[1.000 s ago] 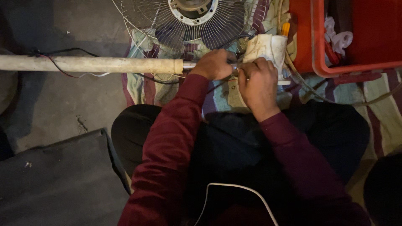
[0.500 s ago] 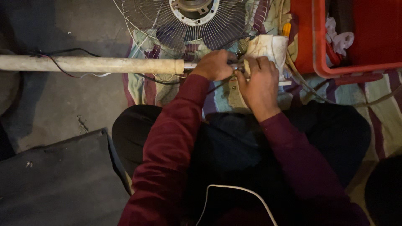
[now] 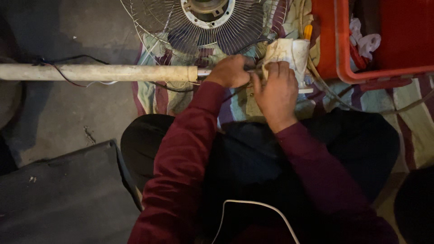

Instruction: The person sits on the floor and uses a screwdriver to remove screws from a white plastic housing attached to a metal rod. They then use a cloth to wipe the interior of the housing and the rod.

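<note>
A long cream-coloured fan pole (image 3: 99, 72) lies across the floor from the left edge. My left hand (image 3: 230, 71) grips the thin metal rod at the pole's right end. My right hand (image 3: 275, 92) rests on the dirty white plastic fan housing (image 3: 289, 53) that the rod runs into, its fingers curled over the housing's near side. What the fingertips pinch is hidden. Thin dark wires (image 3: 68, 68) trail along the pole. A yellow-handled tool (image 3: 307, 31) sticks up just behind the housing.
A wire fan guard (image 3: 203, 22) with a round metal hub lies at the top. A red plastic crate (image 3: 384, 40) with a white rag stands top right. Striped cloth (image 3: 407, 108) covers the floor. A dark mat (image 3: 58, 194) lies bottom left. A white cable (image 3: 253, 208) crosses my lap.
</note>
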